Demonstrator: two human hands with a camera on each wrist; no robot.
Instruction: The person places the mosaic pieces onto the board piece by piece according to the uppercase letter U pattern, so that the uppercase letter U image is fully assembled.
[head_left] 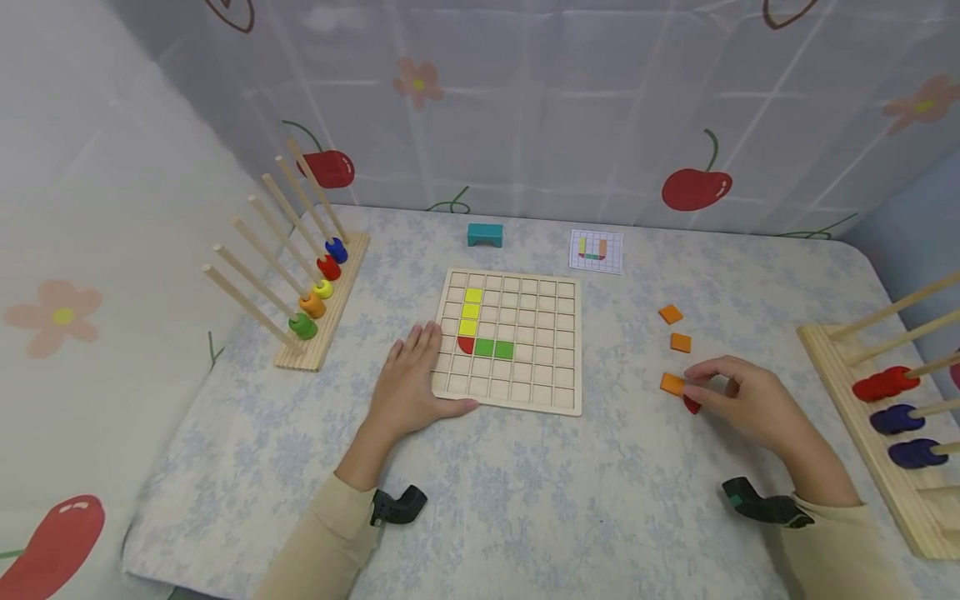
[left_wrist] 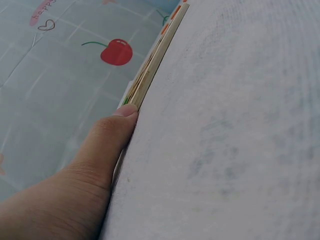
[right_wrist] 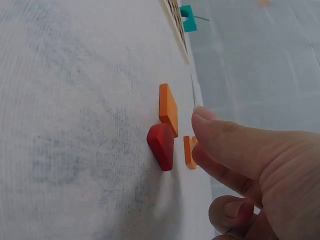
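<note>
A wooden grid board [head_left: 534, 358] lies in the middle of the table. On it stand a column of yellow square tiles [head_left: 470, 311], a red quarter-round tile [head_left: 466, 344] and two green square tiles [head_left: 494, 349]. My left hand [head_left: 408, 379] rests against the board's left edge with fingers spread, its thumb [left_wrist: 107, 142] touching the front edge. To the right, my right hand [head_left: 750, 400] hovers with thumb and fingers bent loosely beside another red quarter-round tile [right_wrist: 161, 146]. A gap shows between thumb and tile. That tile touches an orange square tile [right_wrist: 168, 109].
Two more orange tiles [head_left: 680, 342] lie farther back. Behind the board are a small pattern card [head_left: 596, 252] and a teal bridge-shaped block [head_left: 485, 235]. Peg racks with coloured rings flank the table, one rack [head_left: 337, 321] at left, another [head_left: 862, 433] at right.
</note>
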